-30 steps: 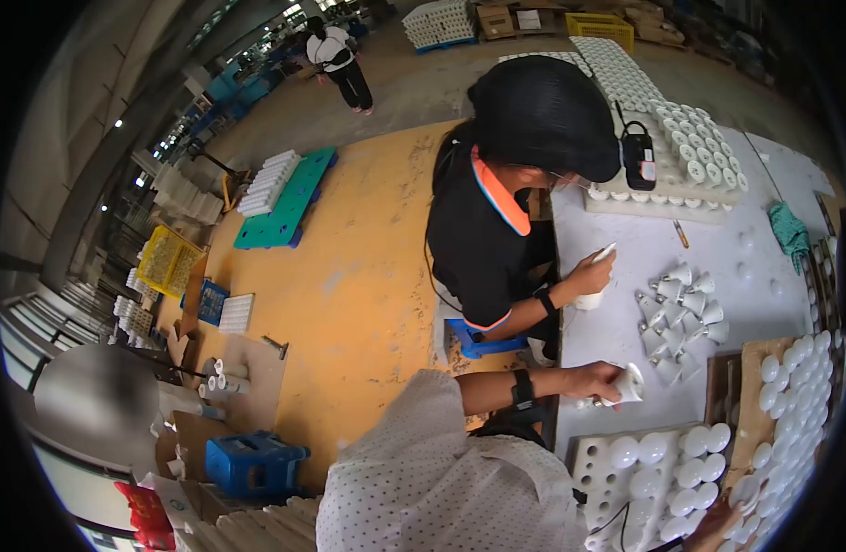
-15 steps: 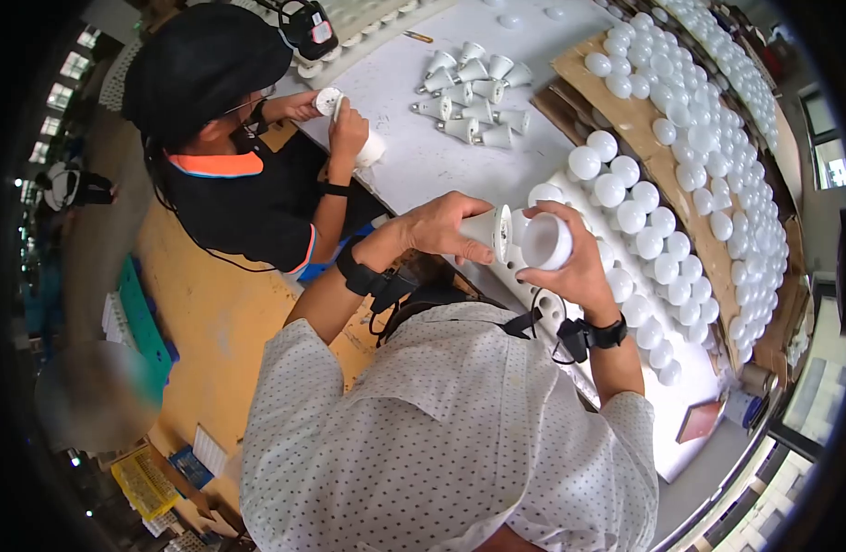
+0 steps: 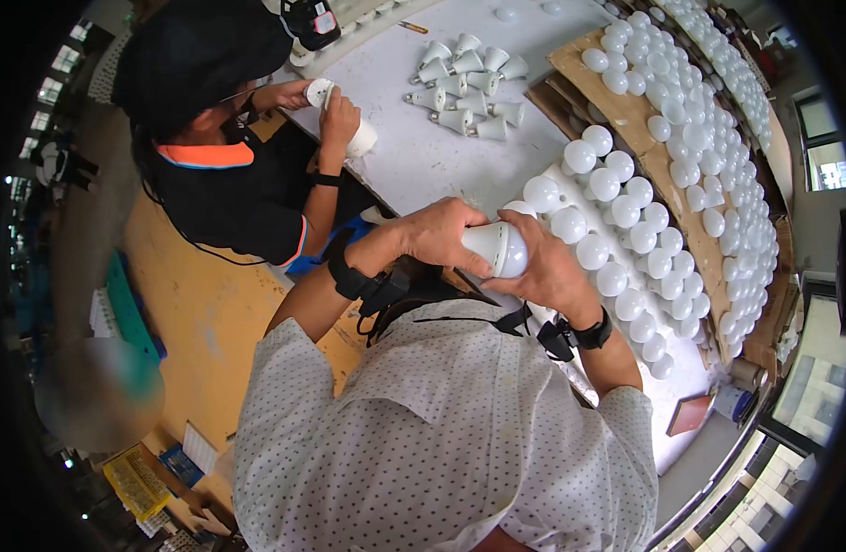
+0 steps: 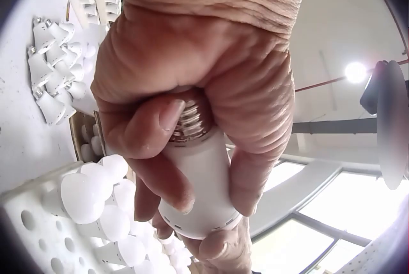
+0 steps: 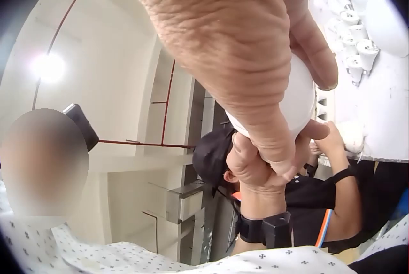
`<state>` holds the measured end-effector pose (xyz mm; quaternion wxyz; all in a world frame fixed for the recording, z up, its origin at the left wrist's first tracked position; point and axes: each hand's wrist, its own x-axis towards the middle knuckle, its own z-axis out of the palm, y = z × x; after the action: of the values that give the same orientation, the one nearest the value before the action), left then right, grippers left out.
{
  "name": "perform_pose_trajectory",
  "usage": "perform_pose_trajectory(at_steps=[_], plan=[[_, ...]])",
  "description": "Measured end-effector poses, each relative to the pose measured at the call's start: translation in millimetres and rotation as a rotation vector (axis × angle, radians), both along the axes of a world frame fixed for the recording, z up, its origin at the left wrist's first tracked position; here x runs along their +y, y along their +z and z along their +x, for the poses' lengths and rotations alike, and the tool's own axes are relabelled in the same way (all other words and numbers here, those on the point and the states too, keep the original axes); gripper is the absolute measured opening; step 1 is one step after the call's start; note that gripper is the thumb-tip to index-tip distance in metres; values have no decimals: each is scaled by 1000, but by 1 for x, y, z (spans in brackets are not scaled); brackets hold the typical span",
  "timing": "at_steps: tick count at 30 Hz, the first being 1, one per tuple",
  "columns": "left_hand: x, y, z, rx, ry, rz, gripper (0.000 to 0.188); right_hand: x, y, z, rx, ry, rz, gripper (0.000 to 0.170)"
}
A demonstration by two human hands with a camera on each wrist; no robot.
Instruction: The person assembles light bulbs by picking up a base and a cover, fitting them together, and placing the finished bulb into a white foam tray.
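Note:
Both hands hold one LED bulb in front of the shirt. The left hand (image 3: 444,236) grips its white tapered body (image 3: 485,243); in the left wrist view the metal screw cap (image 4: 192,120) sits within the palm and curled fingers. From the other side, the right hand (image 3: 556,273) grips the round white cover (image 3: 513,251), thumb and fingers around it. Body and cover meet, and the bulb lies tilted sideways. In the right wrist view the right hand (image 5: 236,63) hides much of the cover (image 5: 301,98).
A white holed tray (image 3: 570,189) with round-topped bulbs (image 3: 592,250) stands beside the right hand. Beyond it, many white covers (image 3: 685,147) lie on cardboard. Several bulb bodies (image 3: 469,87) lie on the white table (image 3: 400,156). At left another person (image 3: 230,175) handles a white part.
The cover, held apart with its opening showing half a second ago, now meets the bulb body. One second ago the hands were far apart, the left with a body, the right among the covers.

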<state>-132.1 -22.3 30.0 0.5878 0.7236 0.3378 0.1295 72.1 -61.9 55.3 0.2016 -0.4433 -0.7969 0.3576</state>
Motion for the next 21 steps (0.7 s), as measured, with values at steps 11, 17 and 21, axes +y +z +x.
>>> perform_pose_trajectory(at_steps=[11, 17, 21], plan=[[0, -6, 17, -88, -38, 4, 47, -7, -29, -2, 373, -42, 340, 52], [-8, -19, 28, -29, -139, -14, 50, -21, -40, 7, 461, -89, 269, 44], [-1, -29, 34, 125, -262, -175, 50, -31, -64, 20, 493, -178, 63, 48]])
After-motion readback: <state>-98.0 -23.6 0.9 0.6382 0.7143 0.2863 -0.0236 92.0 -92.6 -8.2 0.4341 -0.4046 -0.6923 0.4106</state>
